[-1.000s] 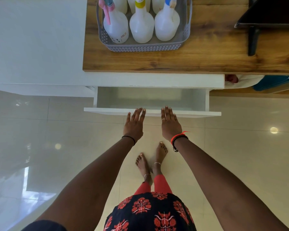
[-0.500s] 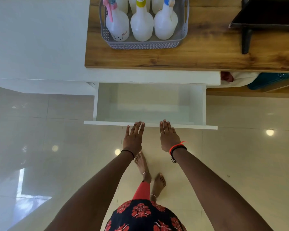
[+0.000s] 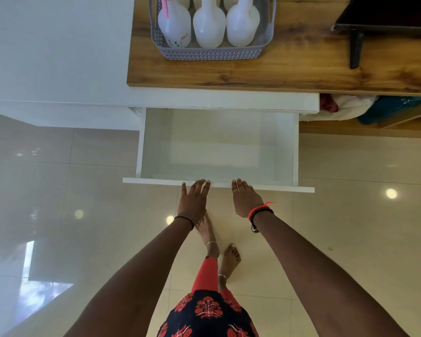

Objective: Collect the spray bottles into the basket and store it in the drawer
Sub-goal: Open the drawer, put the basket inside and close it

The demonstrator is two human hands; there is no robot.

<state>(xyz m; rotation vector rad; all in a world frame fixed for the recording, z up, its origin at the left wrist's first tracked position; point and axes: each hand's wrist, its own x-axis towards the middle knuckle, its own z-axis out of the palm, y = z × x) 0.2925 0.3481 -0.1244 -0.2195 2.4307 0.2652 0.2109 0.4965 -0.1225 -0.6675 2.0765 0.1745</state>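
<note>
Overhead, three spray bottles (image 3: 209, 23) show fully in one basket (image 3: 212, 53); left hand (image 3: 192, 200) and right hand (image 3: 244, 199), fingers extended flat, touch the drawer (image 3: 216, 184) front.

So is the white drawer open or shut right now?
Open. The drawer is pulled well out below the wooden countertop, its bare white interior visible, both hands' fingertips on its front edge.

Your left hand (image 3: 193, 199) and right hand (image 3: 245, 199) rest flat, fingers on the front edge of the pulled-out white drawer (image 3: 141, 142). Above, the grey basket (image 3: 212, 54) of spray bottles (image 3: 209, 25) sits on the wooden top (image 3: 289, 66).
</note>
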